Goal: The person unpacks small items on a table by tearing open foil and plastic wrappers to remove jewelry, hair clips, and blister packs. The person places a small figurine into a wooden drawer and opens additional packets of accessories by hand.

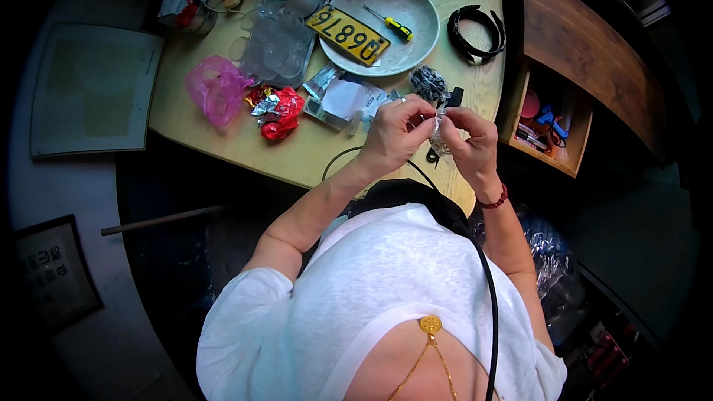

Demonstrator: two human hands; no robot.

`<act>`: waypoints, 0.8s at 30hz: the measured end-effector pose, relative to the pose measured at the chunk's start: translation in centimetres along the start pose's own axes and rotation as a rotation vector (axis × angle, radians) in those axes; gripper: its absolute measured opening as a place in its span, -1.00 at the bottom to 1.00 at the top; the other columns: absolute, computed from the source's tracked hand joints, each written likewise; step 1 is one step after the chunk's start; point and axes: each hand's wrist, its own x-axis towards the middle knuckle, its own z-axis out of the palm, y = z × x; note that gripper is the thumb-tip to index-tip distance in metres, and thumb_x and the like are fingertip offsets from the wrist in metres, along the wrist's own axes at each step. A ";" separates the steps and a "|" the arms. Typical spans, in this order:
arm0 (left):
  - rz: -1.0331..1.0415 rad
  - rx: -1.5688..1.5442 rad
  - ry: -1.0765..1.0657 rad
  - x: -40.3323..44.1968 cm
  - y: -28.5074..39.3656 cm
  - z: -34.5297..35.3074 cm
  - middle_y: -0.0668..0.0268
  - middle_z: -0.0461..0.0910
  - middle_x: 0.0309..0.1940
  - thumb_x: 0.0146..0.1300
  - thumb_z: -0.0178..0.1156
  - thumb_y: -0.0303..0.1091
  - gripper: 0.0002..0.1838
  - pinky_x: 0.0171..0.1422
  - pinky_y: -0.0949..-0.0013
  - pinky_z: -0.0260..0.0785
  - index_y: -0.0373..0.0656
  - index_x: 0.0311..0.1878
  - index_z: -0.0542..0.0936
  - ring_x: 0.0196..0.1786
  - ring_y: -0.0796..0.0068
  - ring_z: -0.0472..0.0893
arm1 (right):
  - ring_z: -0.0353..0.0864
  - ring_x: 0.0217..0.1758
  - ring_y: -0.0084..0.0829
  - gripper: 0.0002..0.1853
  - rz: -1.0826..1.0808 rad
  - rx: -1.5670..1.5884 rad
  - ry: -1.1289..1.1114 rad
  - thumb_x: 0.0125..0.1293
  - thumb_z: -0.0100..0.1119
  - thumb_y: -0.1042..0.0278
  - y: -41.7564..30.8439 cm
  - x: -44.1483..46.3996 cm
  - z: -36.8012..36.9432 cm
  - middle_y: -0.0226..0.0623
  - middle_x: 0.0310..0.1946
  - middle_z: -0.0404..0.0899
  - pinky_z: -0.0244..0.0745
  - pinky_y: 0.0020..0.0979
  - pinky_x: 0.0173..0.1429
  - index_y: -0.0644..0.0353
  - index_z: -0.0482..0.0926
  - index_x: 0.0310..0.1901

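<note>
My left hand (397, 134) and my right hand (473, 147) meet above the table's near edge. Both pinch a small crinkled clear plastic wrapper (440, 141), which hangs between the fingertips. What the wrapper contains, if anything, is too small to make out. Just beyond my fingers sits a dark ball wrapped in clear plastic (428, 83), beside a black clip-like piece (455, 96). Left of my left hand lie a white paper packet (345, 98) and a grey box-like item (324, 113), partly covered.
A white basin (423, 11) holds a yellow number plate (349, 34) and a screwdriver (399, 28). Pink bag (215, 89), red foil wrapper (282, 113) and clear plastic tray (278, 48) lie left. A black coiled band (475, 35) and open drawer (549, 126) are right.
</note>
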 end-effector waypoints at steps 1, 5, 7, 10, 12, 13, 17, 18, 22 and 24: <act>0.090 0.166 0.029 0.1 -0.1 0.1 0.28 0.51 -0.38 0.12 0.12 -0.57 -0.89 -0.42 0.57 0.39 -0.34 -0.25 0.51 -0.46 0.63 0.52 | 0.50 -0.51 -0.56 -0.93 -0.036 -0.095 0.008 0.08 0.11 0.57 -0.3 0.1 0.0 -0.28 -0.50 0.52 0.39 -0.57 -0.35 0.36 0.52 -0.37; 0.149 0.309 0.092 0.5 0.4 0.6 0.26 0.50 -0.41 0.08 0.12 -0.58 -0.92 -0.44 0.52 0.36 -0.34 -0.33 0.47 -0.50 0.62 0.50 | 0.53 -0.50 -0.40 -0.89 -0.269 -0.292 0.037 0.02 0.14 0.59 -0.7 1.2 0.1 -0.20 -0.46 0.52 0.43 -0.49 -0.35 0.32 0.52 -0.36; 0.265 0.411 0.221 0.9 0.0 1.0 0.27 0.49 -0.48 0.06 0.11 -0.59 -0.93 -0.46 0.51 0.34 -0.31 -0.37 0.43 -0.53 0.60 0.49 | 0.50 -0.50 -0.24 -0.84 -0.552 -0.553 0.122 -0.05 0.18 0.61 -0.4 1.9 -0.1 -0.18 -0.43 0.50 0.43 -0.41 -0.40 0.28 0.51 -0.35; 0.426 0.461 0.316 1.7 -0.4 1.3 0.28 0.47 -0.55 0.06 0.10 -0.60 -0.92 -0.49 0.53 0.32 -0.28 -0.36 0.41 -0.57 0.59 0.47 | 0.47 -0.51 -0.20 -0.83 -0.563 -0.606 0.120 -0.08 0.20 0.61 -0.4 2.2 -0.1 -0.19 -0.47 0.46 0.39 -0.35 -0.45 0.26 0.49 -0.38; 0.329 0.407 0.271 1.4 -0.5 1.2 0.31 0.47 -0.57 0.07 0.09 -0.60 -0.92 -0.50 0.55 0.30 -0.28 -0.36 0.41 -0.58 0.63 0.46 | 0.45 -0.53 -0.20 -0.84 -0.501 -0.587 0.126 -0.08 0.20 0.61 -0.3 2.0 0.0 -0.20 -0.50 0.44 0.38 -0.35 -0.47 0.27 0.48 -0.40; 0.234 0.354 0.227 1.3 -0.5 1.1 0.34 0.46 -0.59 0.07 0.09 -0.60 -0.92 -0.50 0.57 0.29 -0.27 -0.36 0.41 -0.58 0.67 0.45 | 0.44 -0.55 -0.21 -0.86 -0.442 -0.567 0.132 -0.08 0.19 0.61 -0.2 1.9 0.2 -0.20 -0.53 0.42 0.36 -0.35 -0.49 0.27 0.46 -0.43; 0.092 0.174 0.151 1.2 -0.6 0.7 0.40 0.45 -0.57 0.10 0.08 -0.58 -0.94 -0.50 0.62 0.28 -0.28 -0.35 0.41 -0.55 0.77 0.42 | 0.43 -0.58 -0.20 -0.87 -0.394 -0.512 0.169 -0.09 0.19 0.61 0.2 1.9 0.7 -0.20 -0.56 0.40 0.34 -0.36 -0.51 0.27 0.45 -0.46; 0.107 0.179 0.127 1.3 -0.7 0.5 0.43 0.45 -0.56 0.11 0.08 -0.58 -0.95 -0.49 0.64 0.27 -0.28 -0.35 0.42 -0.54 0.80 0.41 | 0.43 -0.59 -0.22 -0.88 -0.379 -0.473 0.175 -0.09 0.18 0.61 0.3 2.0 0.8 -0.20 -0.58 0.40 0.33 -0.38 -0.52 0.28 0.45 -0.47; 0.034 0.062 0.062 1.4 -0.8 0.2 0.44 0.44 -0.55 0.11 0.07 -0.58 -0.95 -0.48 0.69 0.26 -0.30 -0.34 0.43 -0.53 0.82 0.40 | 0.40 -0.63 -0.35 -0.93 -0.252 -0.322 0.243 -0.05 0.13 0.61 0.6 1.8 1.7 -0.23 -0.63 0.38 0.29 -0.44 -0.54 0.29 0.44 -0.52; -0.012 -0.082 0.069 1.5 -0.4 0.0 0.43 0.44 -0.54 0.11 0.07 -0.59 -0.95 -0.49 0.69 0.25 -0.30 -0.33 0.43 -0.55 0.81 0.39 | 0.36 -0.63 -0.55 -0.95 -0.129 -0.153 0.250 0.01 0.10 0.57 1.2 1.7 1.9 -0.36 -0.66 0.39 0.24 -0.52 -0.56 0.31 0.46 -0.53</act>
